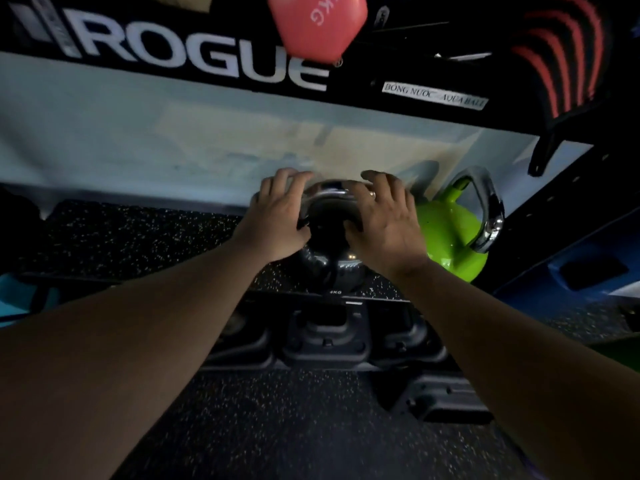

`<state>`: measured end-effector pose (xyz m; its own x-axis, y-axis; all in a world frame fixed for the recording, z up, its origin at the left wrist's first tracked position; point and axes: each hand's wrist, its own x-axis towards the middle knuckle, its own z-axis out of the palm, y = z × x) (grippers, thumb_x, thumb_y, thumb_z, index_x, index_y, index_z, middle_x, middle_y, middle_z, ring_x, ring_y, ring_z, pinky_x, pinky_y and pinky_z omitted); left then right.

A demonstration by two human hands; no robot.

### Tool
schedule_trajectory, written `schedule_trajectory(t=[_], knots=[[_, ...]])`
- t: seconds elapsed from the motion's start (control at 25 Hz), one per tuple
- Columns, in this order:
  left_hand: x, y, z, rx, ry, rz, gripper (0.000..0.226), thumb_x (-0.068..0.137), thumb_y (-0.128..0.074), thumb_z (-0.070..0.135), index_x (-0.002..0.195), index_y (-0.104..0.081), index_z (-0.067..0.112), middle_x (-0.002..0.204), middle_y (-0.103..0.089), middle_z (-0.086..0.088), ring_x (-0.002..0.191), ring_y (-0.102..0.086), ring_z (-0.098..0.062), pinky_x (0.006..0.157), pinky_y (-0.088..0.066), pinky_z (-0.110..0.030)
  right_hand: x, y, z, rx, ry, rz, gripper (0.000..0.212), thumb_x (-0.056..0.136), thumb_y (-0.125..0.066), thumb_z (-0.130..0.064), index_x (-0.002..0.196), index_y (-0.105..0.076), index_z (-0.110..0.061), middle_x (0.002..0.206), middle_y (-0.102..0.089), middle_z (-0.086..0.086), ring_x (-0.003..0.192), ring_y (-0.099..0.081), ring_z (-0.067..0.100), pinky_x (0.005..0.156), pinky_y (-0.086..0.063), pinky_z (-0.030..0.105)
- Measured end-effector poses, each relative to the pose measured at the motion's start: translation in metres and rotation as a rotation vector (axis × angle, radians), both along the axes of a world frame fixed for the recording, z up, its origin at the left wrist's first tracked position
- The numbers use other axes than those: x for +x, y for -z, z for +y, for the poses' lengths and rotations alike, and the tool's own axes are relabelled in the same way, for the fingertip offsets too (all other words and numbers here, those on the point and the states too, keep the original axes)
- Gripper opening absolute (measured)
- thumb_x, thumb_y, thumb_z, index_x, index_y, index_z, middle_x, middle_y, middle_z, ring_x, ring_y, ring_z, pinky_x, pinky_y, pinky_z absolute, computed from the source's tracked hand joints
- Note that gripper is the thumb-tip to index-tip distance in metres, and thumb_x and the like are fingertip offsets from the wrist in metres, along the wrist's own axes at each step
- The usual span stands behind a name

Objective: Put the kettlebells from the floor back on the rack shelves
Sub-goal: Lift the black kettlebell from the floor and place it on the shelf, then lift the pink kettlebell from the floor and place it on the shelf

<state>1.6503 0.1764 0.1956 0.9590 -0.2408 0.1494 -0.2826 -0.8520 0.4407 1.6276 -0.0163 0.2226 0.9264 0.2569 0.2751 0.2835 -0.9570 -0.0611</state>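
The rack (pixel 180 69) fills the view ahead of you, its upper beam lettered ROGUE and its speckled shelf (pixel 138 237) running below that. A black kettlebell (pixel 327 259) stands upright on the shelf, close to the front edge, and everything else is placed from it. Just beside it on the right, a green kettlebell (pixel 446 237) stands on the same shelf with its chrome handle tilted away to the right; the two look to be touching or nearly so. Well above the black one, a pink weight (pixel 317 24) marked in kilograms sits at the upper beam. Below it, under the shelf, dark dumbbells (pixel 325 336) lie in a row.

Your left hand (pixel 277 220) lies on the left side of the black kettlebell's handle, fingers curved loosely over it. Your right hand (pixel 386 220) mirrors it on the right side, fingers bent over the handle, a ring (pixel 372 194) on one finger. Both hands rest half-closed on the handle rather than clenched round it.
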Motion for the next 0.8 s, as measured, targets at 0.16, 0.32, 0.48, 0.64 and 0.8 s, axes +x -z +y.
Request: schedule_trajectory(t=[0.16,0.32,0.48,0.64,0.8], knots=[[-0.054,-0.006,0.032,0.081,-0.001,0.033,0.071,0.078,-0.069,0.027,0.141,-0.037,0.021,0.139,-0.040,-0.005,0.131,-0.035,-0.028,0.108,-0.031,-0.045,-0.039,-0.003,0.018,0.000,-0.098,0.085,0.051,0.077,-0.055,-0.037,0.126,-0.052,-0.023,0.121,-0.054,0.010,0.113,-0.048,0.036,0.092,-0.043,0.049],[-0.116,0.008,0.063,0.107,0.083,0.184,0.047,0.082,-0.067,0.026,0.126,-0.050,0.024,0.127,-0.050,0.000,0.122,-0.044,-0.023,0.101,-0.039,-0.042,-0.102,0.028,0.040,0.048,-0.213,0.235,0.045,0.085,-0.056,-0.034,0.128,-0.052,-0.022,0.122,-0.056,0.008,0.114,-0.047,0.033,0.093,-0.041,0.045],[-0.209,0.069,0.099,0.122,0.144,0.453,0.041,0.081,-0.064,0.025,0.120,-0.052,0.026,0.124,-0.052,0.002,0.115,-0.050,-0.019,0.094,-0.047,-0.040,-0.193,0.088,0.079,0.063,-0.266,0.459,0.036,0.091,-0.053,-0.033,0.125,-0.055,-0.022,0.121,-0.056,0.005,0.113,-0.046,0.028,0.094,-0.038,0.042],[-0.318,0.131,0.139,0.118,0.148,0.700,0.044,0.075,-0.066,0.019,0.118,-0.056,0.024,0.123,-0.054,0.000,0.113,-0.053,-0.019,0.092,-0.049,-0.042,-0.289,0.148,0.115,0.121,-0.197,0.635,0.035,0.088,-0.053,-0.031,0.121,-0.059,-0.024,0.124,-0.059,0.004,0.121,-0.048,0.027,0.102,-0.040,0.043],[-0.408,0.194,0.168,0.182,0.154,0.853,0.048,0.073,-0.070,0.017,0.119,-0.057,0.021,0.124,-0.057,-0.003,0.110,-0.057,-0.022,0.091,-0.051,-0.040,-0.380,0.219,0.136,0.123,-0.184,0.856,0.033,0.086,-0.056,-0.034,0.117,-0.059,-0.025,0.121,-0.062,0.005,0.116,-0.053,0.027,0.098,-0.047,0.044]])
